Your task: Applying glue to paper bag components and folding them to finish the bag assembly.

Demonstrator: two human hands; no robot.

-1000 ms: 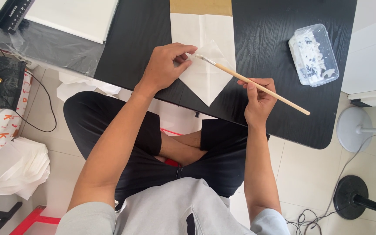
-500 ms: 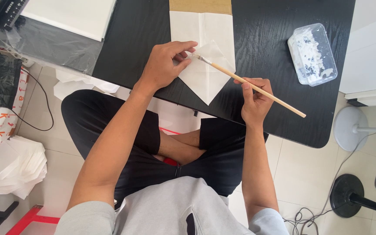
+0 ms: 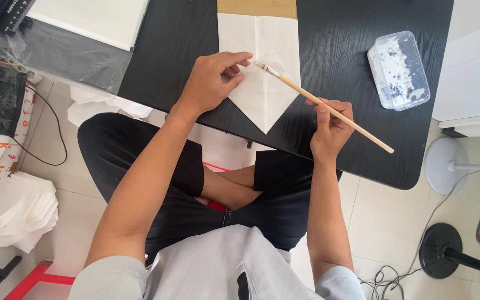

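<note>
1. Left hand (image 3: 213,83): the fingers are curled down and pinch the left edge of the folded paper flap (image 3: 266,91). The thumb lies along the top and the fingertips press the sheet flat to the black table (image 3: 340,128). The hand grasps nothing else.

2. Paper flap: it lies directly under and just right of the left fingertips, folded to a point that faces the seated person. It belongs to a white paper bag (image 3: 259,33) with a brown band at the far end. Judged from its look, the paper is light, thin and limp. It creases easily and slides on the smooth tabletop unless it is pinned. Hold it at an edge or a fold, with flat finger pressure rather than a squeeze.

3. Brush (image 3: 323,106): its bristle tip touches the flap just right of the left fingertips. The wooden handle runs diagonally through the right fingers and ends well beyond them. The handle appears light and stiff. A pencil-style hold at mid-handle gives control of the tip.

4. Right hand (image 3: 331,130): the fingers are closed around the middle of the handle, thumb on top. The hand rests near the table edge.

5. Plastic tub (image 3: 398,69): it stands well right of the right fingers and holds white paste. It appears light and rigid, and likely tacky around the rim.
</note>
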